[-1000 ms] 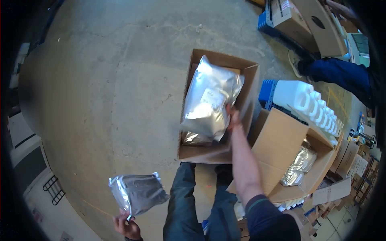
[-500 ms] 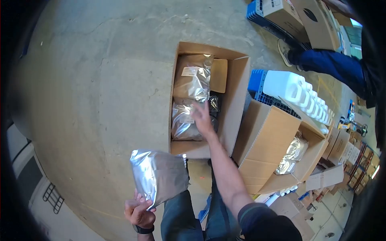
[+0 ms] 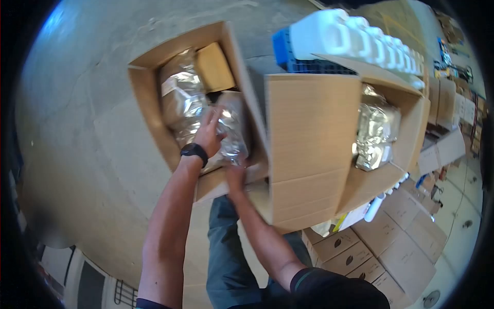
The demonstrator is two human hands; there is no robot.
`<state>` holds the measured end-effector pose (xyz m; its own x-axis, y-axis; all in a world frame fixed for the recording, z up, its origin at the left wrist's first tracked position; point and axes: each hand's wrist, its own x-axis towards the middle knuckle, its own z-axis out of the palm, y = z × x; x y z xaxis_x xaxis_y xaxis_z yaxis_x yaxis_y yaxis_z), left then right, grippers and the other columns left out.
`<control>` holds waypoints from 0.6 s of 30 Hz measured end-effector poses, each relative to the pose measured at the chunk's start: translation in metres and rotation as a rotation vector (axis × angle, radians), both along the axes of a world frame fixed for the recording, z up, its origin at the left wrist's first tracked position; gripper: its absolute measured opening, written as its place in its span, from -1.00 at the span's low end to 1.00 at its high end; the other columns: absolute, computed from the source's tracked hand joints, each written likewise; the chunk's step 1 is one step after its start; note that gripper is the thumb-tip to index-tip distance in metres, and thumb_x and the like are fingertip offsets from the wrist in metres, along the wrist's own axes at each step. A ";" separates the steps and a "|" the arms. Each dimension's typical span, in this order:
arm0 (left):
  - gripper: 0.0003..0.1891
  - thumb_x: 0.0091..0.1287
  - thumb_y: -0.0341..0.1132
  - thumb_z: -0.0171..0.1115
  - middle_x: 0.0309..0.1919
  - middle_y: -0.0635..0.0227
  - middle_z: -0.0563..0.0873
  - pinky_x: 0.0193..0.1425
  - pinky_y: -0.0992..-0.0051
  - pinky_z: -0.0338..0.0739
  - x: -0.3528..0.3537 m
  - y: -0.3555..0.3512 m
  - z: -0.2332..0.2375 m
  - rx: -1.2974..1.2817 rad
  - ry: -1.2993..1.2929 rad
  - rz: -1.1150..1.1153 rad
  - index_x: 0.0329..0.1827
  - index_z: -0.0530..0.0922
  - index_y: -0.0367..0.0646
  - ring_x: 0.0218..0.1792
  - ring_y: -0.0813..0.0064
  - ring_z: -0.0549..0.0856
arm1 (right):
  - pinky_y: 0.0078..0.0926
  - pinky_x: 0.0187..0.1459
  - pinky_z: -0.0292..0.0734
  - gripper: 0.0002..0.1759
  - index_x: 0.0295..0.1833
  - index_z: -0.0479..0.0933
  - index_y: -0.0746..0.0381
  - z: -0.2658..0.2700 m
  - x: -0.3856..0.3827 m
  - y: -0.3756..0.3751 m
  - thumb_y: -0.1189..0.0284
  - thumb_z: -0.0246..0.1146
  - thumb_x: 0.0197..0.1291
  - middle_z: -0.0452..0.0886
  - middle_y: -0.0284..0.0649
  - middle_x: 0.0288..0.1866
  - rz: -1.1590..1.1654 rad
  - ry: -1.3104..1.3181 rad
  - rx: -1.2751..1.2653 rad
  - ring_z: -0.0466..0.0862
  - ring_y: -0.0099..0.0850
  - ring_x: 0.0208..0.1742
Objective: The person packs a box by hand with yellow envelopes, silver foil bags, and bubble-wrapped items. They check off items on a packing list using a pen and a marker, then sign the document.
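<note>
An open cardboard box (image 3: 146, 100) stands before me with shiny silver foil bags in it. A foil bag with a white label (image 3: 182, 98) lies along its left side. Another silver foil bag (image 3: 237, 121) sits along the right side, next to a brown cardboard piece (image 3: 213, 67). My left hand (image 3: 209, 135), with a dark watch at the wrist, rests on this right-hand bag, its fingers stretched out. At the bag's near end is my right hand (image 3: 236, 177), blurred, so its fingers cannot be made out.
A second open cardboard box (image 3: 314, 149) adjoins on the right, holding more foil bags (image 3: 378, 131). Behind it, several white jugs (image 3: 321, 36) stand on a blue crate (image 3: 281, 49). Stacked cartons (image 3: 406, 257) fill the lower right. Concrete floor (image 3: 87, 129) lies to the left.
The foil bag that my left hand held outside the box is now inside, along its right side. My right hand has drawn back to the near end. The view has swung right.
</note>
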<state>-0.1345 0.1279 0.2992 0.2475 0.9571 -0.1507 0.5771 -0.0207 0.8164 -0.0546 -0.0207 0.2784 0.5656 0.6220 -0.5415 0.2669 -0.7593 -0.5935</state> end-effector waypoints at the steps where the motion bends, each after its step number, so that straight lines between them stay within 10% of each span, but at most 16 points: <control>1: -0.53 0.15 -0.51 0.34 0.28 -0.08 0.46 0.28 0.15 0.51 0.008 -0.005 0.003 -0.128 0.142 -0.026 0.17 0.57 -0.13 0.32 -0.03 0.46 | -0.23 0.01 0.50 -0.74 -0.01 0.50 0.34 0.021 -0.014 -0.003 0.37 0.11 0.36 0.61 0.05 -0.03 0.107 0.246 -0.030 0.60 -0.07 0.03; 3: -0.60 0.30 -0.40 0.24 0.17 -0.08 0.59 0.28 0.17 0.48 0.017 -0.004 0.021 -0.534 0.250 -0.319 0.22 0.55 -0.15 0.23 -0.05 0.55 | -0.18 -0.05 0.50 -0.75 -0.02 0.43 0.36 0.069 -0.041 -0.017 0.42 0.14 0.31 0.61 0.10 -0.13 0.270 0.529 -0.029 0.60 0.01 -0.03; 6: -0.65 0.37 -0.43 0.17 0.02 -0.02 0.70 0.22 0.29 0.50 0.020 -0.030 0.077 -0.580 0.176 -0.061 0.21 0.54 -0.22 0.12 0.09 0.66 | -0.04 0.13 0.47 -0.53 0.19 0.37 0.33 0.145 -0.053 -0.032 0.58 0.24 0.13 0.56 0.24 0.04 0.392 0.844 0.034 0.50 0.22 0.18; 8: -0.69 0.53 -0.41 -0.05 0.02 0.20 0.70 0.18 0.42 0.50 0.011 -0.048 0.098 -0.313 -0.127 0.319 0.22 0.52 -0.30 0.04 0.40 0.64 | -0.06 0.13 0.48 -0.55 0.18 0.42 0.35 0.207 0.015 -0.019 0.42 0.23 0.18 0.57 0.19 0.05 0.947 0.915 -0.077 0.58 0.13 0.11; 10: -0.67 0.57 -0.30 -0.06 0.13 0.16 0.64 0.22 0.44 0.47 0.004 -0.050 0.139 -0.104 -0.156 0.483 0.24 0.49 -0.29 0.11 0.41 0.60 | -0.13 0.13 0.49 -0.52 0.23 0.41 0.37 0.236 0.081 -0.024 0.34 0.22 0.27 0.59 0.13 0.03 1.040 1.212 0.563 0.62 0.02 0.07; 13: -0.64 0.49 -0.35 0.00 0.30 0.06 0.50 0.38 0.30 0.33 0.053 -0.049 0.212 0.092 0.062 0.561 0.28 0.39 -0.29 0.30 0.23 0.47 | -0.24 0.19 0.46 -0.45 0.28 0.41 0.36 0.266 0.208 0.007 0.17 0.18 0.37 0.62 -0.01 0.05 0.662 2.251 0.212 0.62 -0.18 0.09; 16: -0.32 0.39 -0.20 0.16 0.48 -0.05 0.22 0.50 0.15 0.12 0.159 -0.041 0.236 0.196 0.122 0.106 0.50 0.15 -0.27 0.46 0.04 0.25 | -0.22 0.11 0.52 -0.48 0.18 0.43 0.42 0.224 0.318 0.001 0.17 0.19 0.38 0.60 0.04 0.04 0.172 2.171 0.463 0.67 -0.23 -0.02; 18: -0.15 0.32 -0.21 0.24 0.55 -0.05 0.05 0.52 0.15 0.07 0.242 -0.045 0.206 -0.071 -0.024 0.114 0.58 -0.02 -0.24 0.50 0.05 0.14 | -0.36 0.00 0.56 -0.59 0.18 0.45 0.34 0.209 0.388 0.020 0.28 0.17 0.38 0.62 -0.02 0.03 -0.342 1.498 0.393 0.68 -0.29 -0.04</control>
<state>0.1075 0.0833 0.5050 0.1417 0.9663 -0.2147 0.5528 0.1027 0.8269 0.3338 -0.0012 0.4872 -0.1735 0.8124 -0.5567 -0.8600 -0.4004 -0.3164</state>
